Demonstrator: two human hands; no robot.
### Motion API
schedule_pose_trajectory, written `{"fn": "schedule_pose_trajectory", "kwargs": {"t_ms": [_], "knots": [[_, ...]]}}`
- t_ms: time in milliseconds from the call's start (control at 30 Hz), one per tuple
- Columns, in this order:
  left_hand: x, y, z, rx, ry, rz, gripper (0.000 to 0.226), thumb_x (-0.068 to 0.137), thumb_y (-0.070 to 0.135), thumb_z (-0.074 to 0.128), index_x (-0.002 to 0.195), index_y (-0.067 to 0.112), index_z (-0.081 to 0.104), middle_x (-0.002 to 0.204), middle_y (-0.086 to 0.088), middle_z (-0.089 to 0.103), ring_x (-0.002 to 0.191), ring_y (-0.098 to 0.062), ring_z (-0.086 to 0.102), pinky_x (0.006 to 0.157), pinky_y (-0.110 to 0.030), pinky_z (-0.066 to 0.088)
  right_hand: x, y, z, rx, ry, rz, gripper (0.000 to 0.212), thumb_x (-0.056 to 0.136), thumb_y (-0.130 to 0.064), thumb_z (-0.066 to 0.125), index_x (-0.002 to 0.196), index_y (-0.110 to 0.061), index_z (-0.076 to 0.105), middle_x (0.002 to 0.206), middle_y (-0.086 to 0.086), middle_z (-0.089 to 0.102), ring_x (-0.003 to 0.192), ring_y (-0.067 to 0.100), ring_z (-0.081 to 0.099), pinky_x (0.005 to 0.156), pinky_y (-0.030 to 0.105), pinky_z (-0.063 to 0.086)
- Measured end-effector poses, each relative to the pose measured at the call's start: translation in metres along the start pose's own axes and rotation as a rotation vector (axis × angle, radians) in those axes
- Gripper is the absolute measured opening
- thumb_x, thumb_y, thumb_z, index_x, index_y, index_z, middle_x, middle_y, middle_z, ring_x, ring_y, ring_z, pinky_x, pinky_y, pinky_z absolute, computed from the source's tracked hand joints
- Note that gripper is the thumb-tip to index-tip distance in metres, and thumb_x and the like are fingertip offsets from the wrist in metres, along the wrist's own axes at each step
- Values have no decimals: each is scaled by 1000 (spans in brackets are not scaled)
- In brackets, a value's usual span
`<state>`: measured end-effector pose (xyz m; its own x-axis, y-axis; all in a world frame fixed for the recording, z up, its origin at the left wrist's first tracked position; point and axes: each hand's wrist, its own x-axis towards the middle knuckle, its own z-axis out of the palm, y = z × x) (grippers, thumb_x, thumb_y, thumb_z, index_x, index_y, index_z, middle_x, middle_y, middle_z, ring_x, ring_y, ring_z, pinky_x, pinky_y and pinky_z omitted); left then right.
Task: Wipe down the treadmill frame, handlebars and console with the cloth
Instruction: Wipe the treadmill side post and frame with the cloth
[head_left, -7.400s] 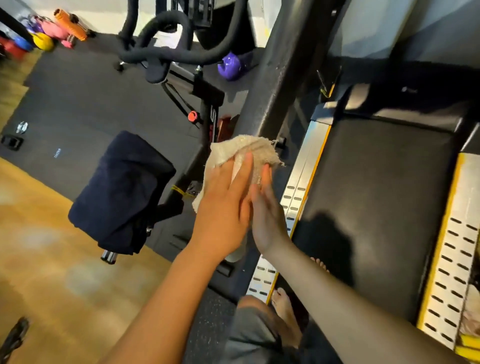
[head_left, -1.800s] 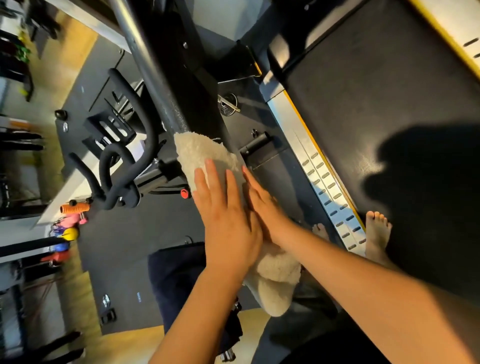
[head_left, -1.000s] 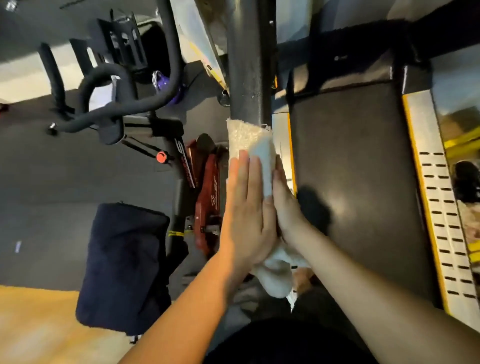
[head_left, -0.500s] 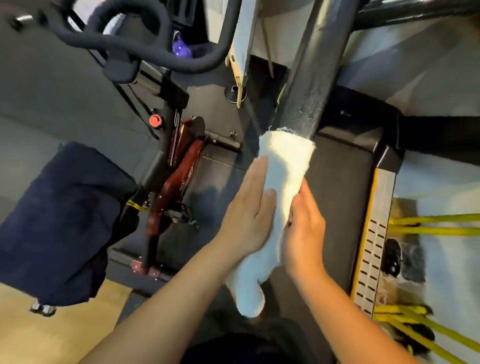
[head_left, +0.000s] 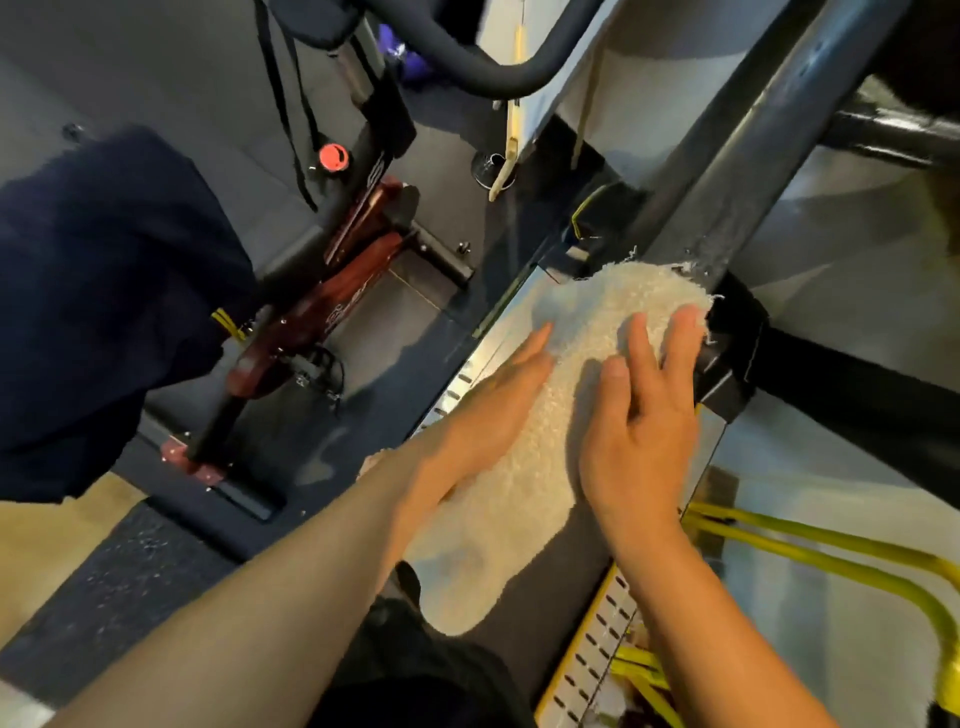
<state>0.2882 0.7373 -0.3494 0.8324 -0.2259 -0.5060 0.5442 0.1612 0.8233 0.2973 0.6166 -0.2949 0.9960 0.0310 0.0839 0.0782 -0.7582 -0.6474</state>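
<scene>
1. Cloth (head_left: 587, 353): cream and fluffy; laid over the lower end of the treadmill upright (head_left: 727, 171); its frayed far edge lies against the dark grey post, just beside the black base collar (head_left: 737, 332); the near end hangs loose below the wrists.
2. Left hand (head_left: 483, 421): flat along the left flank of the cloth; fingers straight and together; pressing, curled round nothing.
3. Right hand (head_left: 639, 431): flat on the right side of the cloth; fingers straight and slightly spread, tips at the cloth's far right edge; pressing, no grasp.
4. Slotted side rail (head_left: 597, 644): yellow-edged; runs near right, beneath the right forearm.
5. Left of the treadmill: exercise bike (head_left: 337, 306) with a red frame; red knob (head_left: 333, 156) on its stem; dark blue fabric (head_left: 104, 301) draped over its near end.
6. Right of the rail: yellow tubes (head_left: 831, 551), curving toward the near right corner.
7. Near left: wooden floor (head_left: 41, 545), bordering dark matting.
</scene>
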Motion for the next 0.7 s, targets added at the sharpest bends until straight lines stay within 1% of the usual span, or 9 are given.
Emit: {"fn": "schedule_pose_trajectory", "kwargs": {"t_ms": [67, 167, 233, 333, 467, 533, 600, 667, 700], "knots": [[-1, -5, -1, 3, -37, 3, 48, 101, 55, 27, 149, 56, 19, 159, 27, 17, 146, 3, 16, 122, -34, 12, -19, 6, 0, -90, -99, -45, 54, 101, -28, 38, 151, -15, 25, 162, -1, 0, 150, 13, -1, 119, 20, 6], [-1, -13, -2, -36, -29, 5, 48, 100, 52, 26, 148, 57, 18, 160, 27, 14, 146, 2, 14, 123, -37, 11, -52, 7, -5, -146, -183, -125, 62, 99, -35, 36, 154, -14, 16, 163, 1, -5, 150, 18, 0, 119, 35, 18], [5, -15, -6, -97, -38, 10, 50, 95, 56, 28, 144, 62, 21, 160, 25, 16, 147, -1, 16, 123, -39, 14, -40, 9, -8, -253, -216, -196, 65, 98, -38, 38, 153, -9, 20, 163, 8, 0, 150, 25, -2, 121, 42, 14], [15, -18, -9, -129, -55, 23, 48, 103, 49, 29, 150, 52, 24, 161, 22, 19, 147, -3, 18, 123, -38, 14, 8, 5, -16, -482, -290, -283, 63, 98, -44, 37, 151, -12, 26, 162, 9, 9, 150, 26, -4, 120, 51, 8], [6, -17, -11, -54, -32, 57, 51, 102, 49, 29, 153, 43, 25, 161, 18, 22, 148, -4, 18, 123, -38, 15, 16, -5, -23, -713, -407, -468, 60, 98, -44, 36, 148, -11, 35, 159, 10, 22, 150, 26, 6, 120, 53, 1], [-7, -13, -9, 61, -16, 34, 47, 105, 46, 26, 152, 43, 25, 159, 15, 27, 146, -8, 24, 116, -33, 23, 15, -2, -30, -683, -499, -591, 59, 96, -42, 38, 146, -11, 39, 157, 10, 28, 149, 28, 13, 120, 52, 3], [-23, -1, -2, 197, 41, 89, 47, 106, 44, 25, 152, 41, 24, 157, 11, 30, 142, -12, 28, 108, -30, 26, 39, 2, -37, -660, -598, -673, 58, 94, -42, 39, 143, -11, 44, 155, 9, 32, 147, 28, 19, 120, 51, 6], [-30, 11, 12, 393, 99, 190, 51, 105, 35, 25, 155, 28, 16, 161, 2, 21, 146, -16, 18, 117, -33, 18, 71, 3, -39, -680, -624, -723, 58, 93, -40, 38, 140, -9, 48, 152, 9, 37, 145, 27, 24, 120, 48, 8], [-31, 17, 18, 481, 127, 197, 54, 106, 32, 24, 157, 22, 11, 163, -2, 15, 149, -19, 11, 121, -35, 12, 79, 3, -38, -665, -616, -726, 56, 92, -37, 38, 139, -8, 50, 150, 9, 40, 144, 27, 26, 120, 47, 8]]}}
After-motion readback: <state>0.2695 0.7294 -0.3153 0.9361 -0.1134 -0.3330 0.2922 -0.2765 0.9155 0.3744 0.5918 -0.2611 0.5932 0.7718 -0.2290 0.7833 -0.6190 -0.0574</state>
